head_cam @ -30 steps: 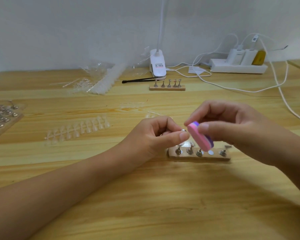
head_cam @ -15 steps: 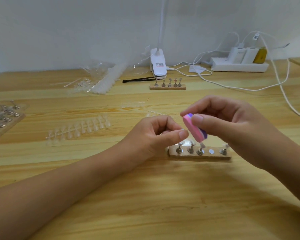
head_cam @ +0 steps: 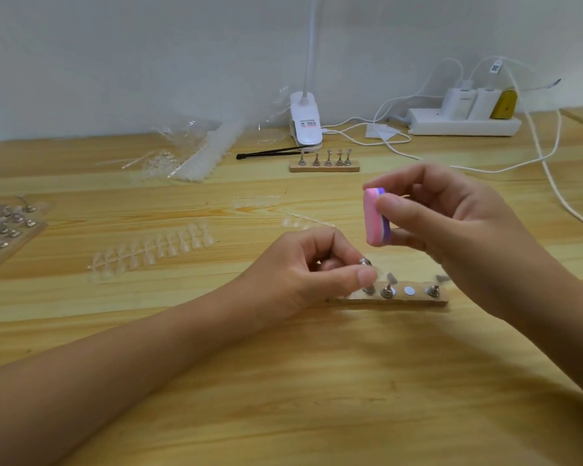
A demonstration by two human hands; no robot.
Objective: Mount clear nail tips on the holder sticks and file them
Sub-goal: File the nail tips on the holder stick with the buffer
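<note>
Tabletop (head_cam: 283, 398) clutter: nail tips (head_cam: 155, 250), lamp (head_cam: 305, 124), cables (head_cam: 566, 204)

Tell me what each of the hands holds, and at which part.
The right hand pinches the file block at its middle, thumb against fingers. The left hand pinches a holder stick near its metal end.

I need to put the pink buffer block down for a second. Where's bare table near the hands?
Best: bare table this side of the near wooden base, between the two forearms. Crowded: nail tip strip and holder tray to the left, loose clear strips beyond the left hand, cables at right.
</note>
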